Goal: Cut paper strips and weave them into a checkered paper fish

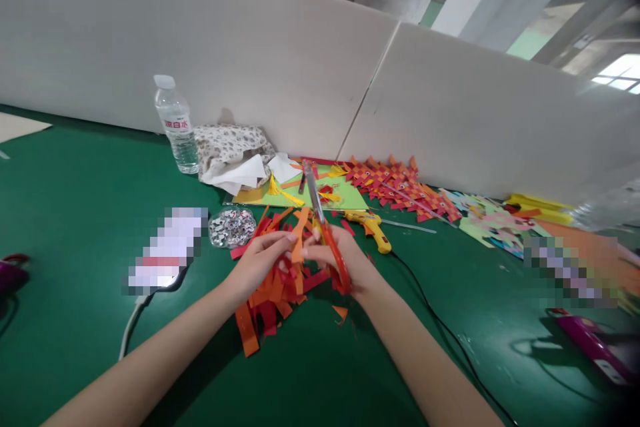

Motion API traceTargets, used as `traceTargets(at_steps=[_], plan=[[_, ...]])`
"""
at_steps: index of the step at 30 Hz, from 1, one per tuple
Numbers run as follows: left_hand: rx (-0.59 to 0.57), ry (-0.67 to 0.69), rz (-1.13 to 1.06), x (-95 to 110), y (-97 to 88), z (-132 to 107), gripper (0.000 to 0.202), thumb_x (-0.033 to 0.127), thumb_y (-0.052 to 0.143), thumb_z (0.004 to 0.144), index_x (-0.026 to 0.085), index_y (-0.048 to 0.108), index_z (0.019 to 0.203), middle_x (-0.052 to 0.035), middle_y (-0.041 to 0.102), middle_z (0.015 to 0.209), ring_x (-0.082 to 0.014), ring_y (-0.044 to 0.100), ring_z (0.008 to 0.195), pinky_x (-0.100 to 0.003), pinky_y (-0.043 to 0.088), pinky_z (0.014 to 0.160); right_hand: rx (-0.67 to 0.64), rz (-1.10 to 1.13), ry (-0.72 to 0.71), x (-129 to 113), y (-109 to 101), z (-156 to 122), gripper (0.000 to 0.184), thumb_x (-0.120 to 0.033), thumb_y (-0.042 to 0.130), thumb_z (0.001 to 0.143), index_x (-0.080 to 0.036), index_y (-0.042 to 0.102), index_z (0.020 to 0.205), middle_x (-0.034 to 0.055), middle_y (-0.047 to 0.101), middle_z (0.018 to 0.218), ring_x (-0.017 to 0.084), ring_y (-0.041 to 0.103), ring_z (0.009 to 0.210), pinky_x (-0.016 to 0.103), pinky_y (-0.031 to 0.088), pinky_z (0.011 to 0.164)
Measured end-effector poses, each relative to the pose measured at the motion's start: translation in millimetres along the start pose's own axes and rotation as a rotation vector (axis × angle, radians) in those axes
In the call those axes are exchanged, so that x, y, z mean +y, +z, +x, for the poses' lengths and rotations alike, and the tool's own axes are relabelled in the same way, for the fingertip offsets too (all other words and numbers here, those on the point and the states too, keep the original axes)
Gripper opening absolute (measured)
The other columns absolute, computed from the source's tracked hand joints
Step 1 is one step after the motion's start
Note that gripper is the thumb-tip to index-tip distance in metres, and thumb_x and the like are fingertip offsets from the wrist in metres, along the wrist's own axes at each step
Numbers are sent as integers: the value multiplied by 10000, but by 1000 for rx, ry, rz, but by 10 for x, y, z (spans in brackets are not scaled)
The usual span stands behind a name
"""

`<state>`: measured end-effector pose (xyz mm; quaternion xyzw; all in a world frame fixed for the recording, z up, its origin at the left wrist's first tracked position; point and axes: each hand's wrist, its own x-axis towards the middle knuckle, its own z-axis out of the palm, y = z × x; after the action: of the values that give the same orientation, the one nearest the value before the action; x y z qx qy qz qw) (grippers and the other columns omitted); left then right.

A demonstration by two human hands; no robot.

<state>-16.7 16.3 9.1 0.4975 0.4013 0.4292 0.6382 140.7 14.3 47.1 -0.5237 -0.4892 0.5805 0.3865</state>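
My left hand (265, 257) pinches an orange paper strip (300, 230) in front of me. Close beside it, my right hand (340, 257) holds a pair of scissors (313, 190) with an orange-red handle, the blades pointing up and away from me. The right thumb and fingertips also reach the strip's edge. Under both hands lies a loose pile of red and orange paper strips (275, 290). A small orange paper scrap (341, 311) lies to the right of the pile.
A yellow glue gun (373, 227) with a black cord lies right of my hands. Woven paper fish (395, 183) are heaped by the grey partition (275, 47). Left are a bag of googly eyes (233, 227), a blurred phone (167, 247) and a water bottle (177, 127).
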Motion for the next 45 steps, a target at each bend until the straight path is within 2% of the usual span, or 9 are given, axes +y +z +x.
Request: traceTargets(at_steps=[8, 16, 20, 23, 27, 30, 34, 39, 45], plan=[[0, 107, 161, -68, -27, 32, 137, 301, 604, 787, 190, 678, 816, -1, 616, 681, -113, 527, 573, -234, 432, 521, -181, 90, 138, 332, 7, -327, 409, -161, 807, 466, -195, 435, 632, -64, 572, 584, 66, 430, 475, 213, 286, 449], [-205, 344, 567, -207, 52, -85, 374, 94, 449, 792, 235, 619, 1094, -40, 672, 876, -177, 628, 769, -296, 505, 676, 100, 329, -78, 543, -198, -199, 424, -241, 814, 519, -212, 426, 688, -85, 527, 585, 45, 362, 431, 211, 238, 429], [-253, 432, 675, -207, 60, -121, 548, 78, 514, 748, 261, 516, 1264, -73, 620, 1183, -221, 590, 1058, -368, 471, 899, 55, 371, -91, 545, -250, -240, 392, -226, 784, 577, -214, 414, 704, -84, 526, 610, 39, 340, 428, 212, 230, 433], [-220, 465, 753, -221, 50, -123, 476, 168, 550, 786, 252, 523, 1253, -89, 566, 1268, -238, 558, 1126, -376, 461, 921, -17, 395, -53, 549, -227, -291, 380, -214, 771, 594, -214, 408, 706, -87, 523, 617, 30, 321, 416, 207, 207, 425], [-204, 401, 823, -193, 57, -136, 310, 186, 500, 817, 256, 624, 1093, -75, 614, 1156, -229, 610, 987, -333, 487, 797, -59, 400, -47, 560, -186, -322, 389, -211, 772, 592, -217, 397, 694, -92, 505, 591, 31, 311, 402, 211, 197, 416], [-176, 344, 729, -136, 100, -154, 179, 200, 476, 824, 218, 654, 831, -49, 641, 887, -191, 600, 794, -292, 462, 695, 6, 388, -94, 554, -184, -314, 394, -235, 783, 594, -222, 404, 702, -67, 555, 659, 49, 365, 442, 221, 255, 436], [-270, 41, 397, -96, 152, -187, 327, 352, 491, 835, 196, 503, 548, 30, 466, 534, -115, 444, 506, -234, 362, 498, 101, 355, -135, 550, -200, -292, 416, -273, 809, 583, -227, 415, 710, -15, 619, 841, 109, 518, 656, 240, 375, 552], [-473, -307, 217, -100, 148, -243, 323, 353, 552, 774, 198, 478, 501, 49, 446, 445, -97, 413, 449, -222, 312, 460, 55, 456, -109, 588, -200, -298, 359, -313, 786, 638, -235, 443, 711, -31, 549, 774, 115, 510, 647, 262, 403, 594], [-513, -227, 259, -53, 178, -264, 274, 341, 513, 829, 189, 591, 615, 24, 536, 568, -94, 431, 488, -206, 338, 453, 211, 467, -135, 558, -175, -300, 427, -204, 829, 562, -224, 417, 673, -74, 465, 637, 85, 468, 576, 236, 396, 582]])
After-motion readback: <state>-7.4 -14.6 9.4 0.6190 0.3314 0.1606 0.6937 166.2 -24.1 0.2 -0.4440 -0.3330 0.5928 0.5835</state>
